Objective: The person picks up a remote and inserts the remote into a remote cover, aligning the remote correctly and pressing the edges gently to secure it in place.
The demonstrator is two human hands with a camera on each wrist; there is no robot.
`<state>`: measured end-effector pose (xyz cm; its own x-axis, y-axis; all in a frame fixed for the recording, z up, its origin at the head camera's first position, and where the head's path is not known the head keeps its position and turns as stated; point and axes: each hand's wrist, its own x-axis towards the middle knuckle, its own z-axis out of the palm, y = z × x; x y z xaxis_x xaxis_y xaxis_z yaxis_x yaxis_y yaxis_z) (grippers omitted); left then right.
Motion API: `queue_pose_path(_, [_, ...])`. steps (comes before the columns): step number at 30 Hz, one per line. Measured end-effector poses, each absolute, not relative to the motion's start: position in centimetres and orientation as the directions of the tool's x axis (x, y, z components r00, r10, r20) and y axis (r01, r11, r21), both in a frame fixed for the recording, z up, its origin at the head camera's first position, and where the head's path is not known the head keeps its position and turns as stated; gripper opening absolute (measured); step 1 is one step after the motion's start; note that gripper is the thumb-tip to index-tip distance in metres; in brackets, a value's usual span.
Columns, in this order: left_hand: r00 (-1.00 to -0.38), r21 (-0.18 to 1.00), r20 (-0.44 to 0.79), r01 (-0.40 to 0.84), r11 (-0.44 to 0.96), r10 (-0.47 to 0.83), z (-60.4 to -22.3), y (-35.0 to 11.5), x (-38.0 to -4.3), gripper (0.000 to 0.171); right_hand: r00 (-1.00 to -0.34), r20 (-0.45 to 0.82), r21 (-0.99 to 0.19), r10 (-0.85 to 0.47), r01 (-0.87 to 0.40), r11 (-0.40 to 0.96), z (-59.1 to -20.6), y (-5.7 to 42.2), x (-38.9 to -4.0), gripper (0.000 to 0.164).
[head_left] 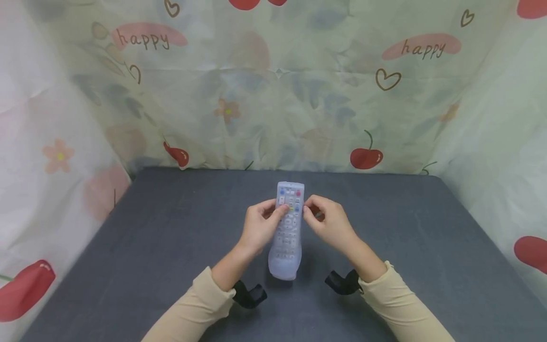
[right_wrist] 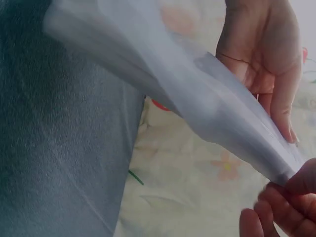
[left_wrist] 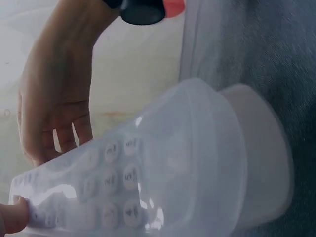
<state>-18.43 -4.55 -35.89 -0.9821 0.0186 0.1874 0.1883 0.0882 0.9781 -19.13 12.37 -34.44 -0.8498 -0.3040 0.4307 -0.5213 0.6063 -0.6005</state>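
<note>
A white remote control [head_left: 288,232] in a translucent cover [head_left: 285,267] is held tilted above the table. My left hand [head_left: 260,227] grips its left side, the thumb lying on the buttons. On the opposite edge, near the upper part, my right hand [head_left: 332,222] pinches the cover between thumb and fingers. Number buttons show through the cover in the left wrist view, where a smooth whitish end [left_wrist: 264,158] sticks out past the cover's rim. From the right wrist view the cover's side [right_wrist: 197,103] looks loose and wavy.
A dark grey cloth-covered table [head_left: 192,237] spreads beneath the hands. Patterned curtains [head_left: 278,95] with cherries and flowers stand behind and at both sides. Black straps [head_left: 249,294] hang at both wrists near the beige sleeves [head_left: 192,304].
</note>
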Motion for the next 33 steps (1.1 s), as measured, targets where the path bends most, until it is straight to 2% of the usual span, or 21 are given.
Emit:
queue_pose_path(9, [-0.987,0.991,0.128,0.130,-0.017,-0.097,-35.8,-4.1,-18.5,0.026,-0.711,0.600,-0.266,-0.368,-0.610,0.747,-34.5,11.7,-18.5,0.010])
queue_pose_path(15, [-0.986,0.994,0.095,0.102,-0.046,-0.138,-36.0,-3.7,-18.4,0.026,-0.688,0.608,-0.168,-0.395,-0.598,0.784,-35.0,11.6,-18.2,0.013])
queue_pose_path(20, [-0.986,0.994,0.066,0.078,-0.073,-0.156,-35.6,-3.6,-18.1,0.025,-0.637,0.649,-0.099,-0.416,-0.613,0.784,-35.0,11.5,-18.0,0.011])
queue_pose_path(23, [-0.986,0.995,0.053,0.066,-0.075,-0.158,-35.4,-3.6,-18.1,0.026,-0.614,0.674,-0.084,-0.410,-0.615,0.784,-35.0,11.5,-18.1,0.009])
queue_pose_path(28, [-0.985,0.996,0.071,0.079,-0.041,-0.157,-35.2,-3.7,-18.4,0.027,-0.601,0.713,-0.132,-0.361,-0.620,0.773,-35.4,11.3,-18.2,0.006])
queue_pose_path(33, [-0.983,0.995,0.091,0.095,-0.021,-0.160,-35.1,-3.7,-18.4,0.027,-0.647,0.701,-0.237,-0.299,-0.607,0.759,-36.2,10.9,-17.9,0.008])
